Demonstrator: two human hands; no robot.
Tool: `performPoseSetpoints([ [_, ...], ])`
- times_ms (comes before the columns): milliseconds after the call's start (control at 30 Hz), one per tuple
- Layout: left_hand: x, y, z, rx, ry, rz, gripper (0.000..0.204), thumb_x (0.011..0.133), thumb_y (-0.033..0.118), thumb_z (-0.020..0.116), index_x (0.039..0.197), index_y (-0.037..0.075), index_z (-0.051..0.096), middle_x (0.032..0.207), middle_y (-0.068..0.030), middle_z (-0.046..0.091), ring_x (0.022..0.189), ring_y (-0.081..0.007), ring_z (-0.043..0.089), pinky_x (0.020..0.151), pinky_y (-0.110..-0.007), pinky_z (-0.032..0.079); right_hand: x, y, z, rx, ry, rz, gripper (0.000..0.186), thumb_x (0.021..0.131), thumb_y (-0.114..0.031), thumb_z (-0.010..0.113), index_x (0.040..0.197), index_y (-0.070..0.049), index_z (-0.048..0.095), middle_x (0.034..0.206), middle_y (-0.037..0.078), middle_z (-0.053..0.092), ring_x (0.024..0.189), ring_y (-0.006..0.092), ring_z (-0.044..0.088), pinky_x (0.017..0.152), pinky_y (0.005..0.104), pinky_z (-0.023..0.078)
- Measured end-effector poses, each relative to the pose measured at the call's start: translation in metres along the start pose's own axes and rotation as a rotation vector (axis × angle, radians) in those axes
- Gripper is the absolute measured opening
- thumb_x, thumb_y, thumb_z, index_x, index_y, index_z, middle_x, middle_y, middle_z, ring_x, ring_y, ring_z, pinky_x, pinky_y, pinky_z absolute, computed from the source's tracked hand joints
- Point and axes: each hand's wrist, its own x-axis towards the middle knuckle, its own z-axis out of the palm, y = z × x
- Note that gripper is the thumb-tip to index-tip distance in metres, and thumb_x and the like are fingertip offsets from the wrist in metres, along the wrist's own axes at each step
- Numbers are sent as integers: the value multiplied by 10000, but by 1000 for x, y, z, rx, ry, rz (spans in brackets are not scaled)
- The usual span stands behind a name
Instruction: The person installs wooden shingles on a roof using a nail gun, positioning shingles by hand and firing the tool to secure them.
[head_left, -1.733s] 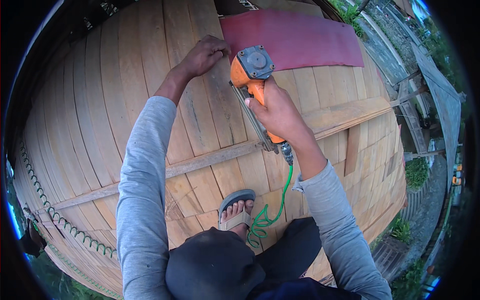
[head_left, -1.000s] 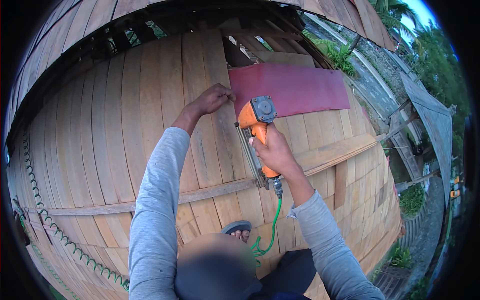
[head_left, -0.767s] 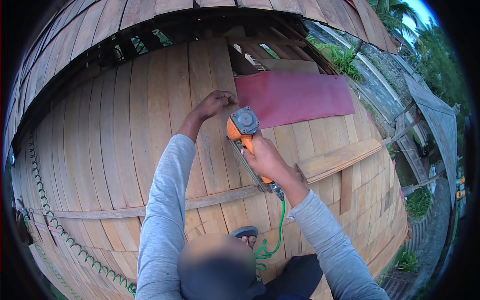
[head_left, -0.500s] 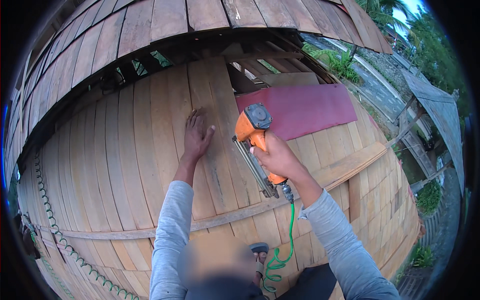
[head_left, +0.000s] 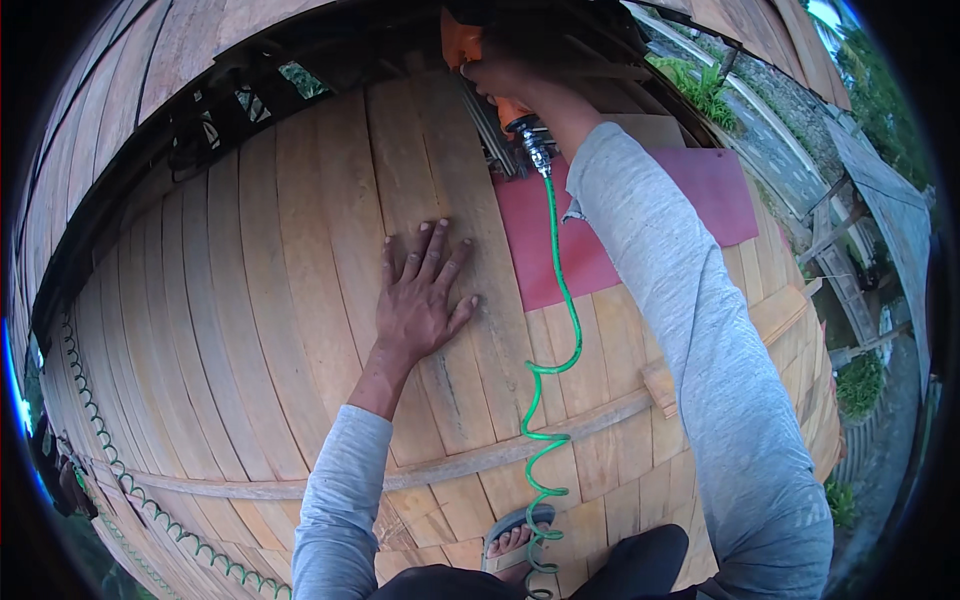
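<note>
My left hand (head_left: pixel 420 305) lies flat with fingers spread on the long wooden shingles (head_left: pixel 300 250) of the sloping roof. My right hand (head_left: pixel 512 82) is stretched far forward and grips an orange pneumatic nail gun (head_left: pixel 460 42) by its handle. The gun's head is in the shadow under the upper roof edge, so its tip is hidden. From the metal fitting at the gun's handle end, a green coiled air hose (head_left: pixel 557 260) runs down toward my foot. A flat dark red sheet (head_left: pixel 680 195) rests on the shingles beside my right forearm.
Across the roof below my hands runs a thin wooden batten (head_left: pixel 450 462). My sandalled foot (head_left: pixel 515 540) stands below it. Another coiled hose (head_left: pixel 150 515) lies at the left. The upper roof (head_left: pixel 280 45) overhangs a dark gap. Beyond the right edge are a path and a shed roof (head_left: pixel 880 220).
My right hand has carried the nail gun forward and up under the upper roof edge, pulling the hose along. My left hand stays on the shingles, its fingers now more widely spread.
</note>
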Motion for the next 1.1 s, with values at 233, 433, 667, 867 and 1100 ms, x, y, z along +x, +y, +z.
performPoseSetpoints([
  [233,7,3,-1,-12,-7,1,730,959,580,526,1580,210,418,1690,-136,285,1573,-328,238,1254,-641,117,18,3,-5,150,-134,25,470,936,-179,696,1322,28,522,774,119,702,552,179,653,487,338,499],
  [433,5,-2,-2,21,-11,-8,740,955,579,527,1585,209,409,1693,-136,277,1572,-330,238,1254,-646,111,18,-25,3,130,-137,-3,444,920,-170,704,1282,41,559,799,132,711,583,187,668,512,343,513],
  [667,5,-2,0,-2,-8,-10,742,953,574,532,1587,211,404,1698,-135,264,1570,-331,241,1254,-647,112,22,-33,2,79,-150,10,473,891,-166,720,1281,60,574,842,154,723,636,214,696,558,363,542],
  [867,1,0,-2,-21,-8,-23,733,948,563,548,1584,227,410,1696,-123,273,1575,-327,230,1256,-646,113,26,-34,-5,-5,-169,23,498,867,-162,733,1280,76,588,879,173,733,682,236,721,598,380,567],
  [1100,1,-1,-5,-5,12,-15,728,942,553,554,1583,236,411,1697,-102,277,1579,-316,222,1268,-624,97,10,-37,-23,-115,-106,55,527,839,-157,749,1278,94,603,921,196,746,735,263,749,644,399,595],
])
